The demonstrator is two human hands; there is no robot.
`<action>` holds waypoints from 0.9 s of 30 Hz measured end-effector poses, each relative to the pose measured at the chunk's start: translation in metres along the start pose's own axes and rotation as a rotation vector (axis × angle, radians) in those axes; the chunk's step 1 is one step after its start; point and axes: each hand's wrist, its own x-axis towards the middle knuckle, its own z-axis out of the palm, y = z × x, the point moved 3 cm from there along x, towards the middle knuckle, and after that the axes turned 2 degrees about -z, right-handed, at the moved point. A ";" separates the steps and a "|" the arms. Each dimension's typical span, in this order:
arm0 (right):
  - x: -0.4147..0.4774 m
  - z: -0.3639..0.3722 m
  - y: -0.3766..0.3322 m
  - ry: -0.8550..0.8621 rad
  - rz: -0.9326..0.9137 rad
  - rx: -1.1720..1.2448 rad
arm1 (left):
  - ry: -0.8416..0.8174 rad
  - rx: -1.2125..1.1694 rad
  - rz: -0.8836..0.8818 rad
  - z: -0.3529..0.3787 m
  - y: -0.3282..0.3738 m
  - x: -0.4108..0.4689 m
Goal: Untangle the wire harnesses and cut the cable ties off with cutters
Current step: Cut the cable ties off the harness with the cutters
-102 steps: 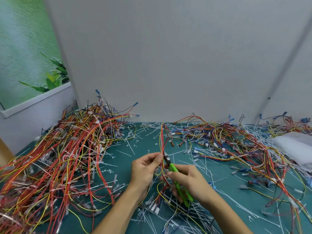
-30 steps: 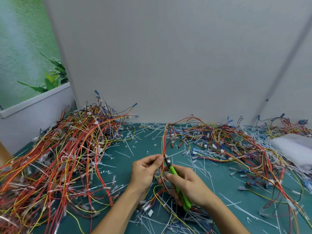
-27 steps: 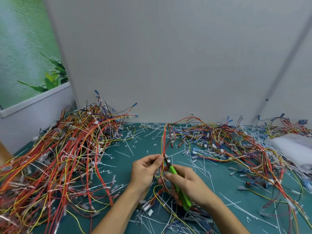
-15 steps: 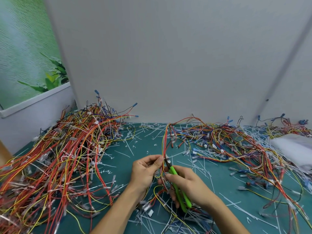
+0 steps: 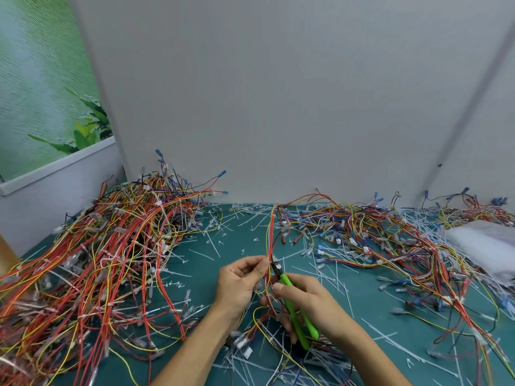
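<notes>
Workshop bench: wire harness piles, cut ties.

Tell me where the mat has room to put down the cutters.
Barest is the mat between the left wire pile and the harness in the left hand; only scattered cut ties there. A smaller patch lies between the right hand with the cutters and the right wire pile. The piles and near edge are crowded.
</notes>
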 end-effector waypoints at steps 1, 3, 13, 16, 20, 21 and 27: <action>0.000 0.000 0.000 -0.001 0.003 0.006 | -0.002 0.001 0.003 0.000 0.000 0.000; 0.000 0.001 0.000 0.013 -0.007 -0.021 | -0.002 -0.010 0.005 0.001 0.001 -0.001; 0.001 0.001 0.003 0.036 -0.066 -0.142 | 0.023 -0.038 0.004 0.000 0.002 0.000; 0.002 0.001 0.002 0.031 -0.052 -0.097 | 0.012 -0.043 -0.004 0.000 0.003 -0.001; 0.001 0.002 0.002 0.017 -0.045 -0.075 | -0.009 -0.061 -0.016 0.001 0.002 -0.004; 0.001 0.001 0.002 0.019 -0.052 -0.098 | -0.014 -0.061 -0.018 0.001 0.002 -0.004; 0.002 0.001 0.006 0.034 -0.081 -0.175 | -0.013 -0.058 0.001 0.002 0.005 -0.003</action>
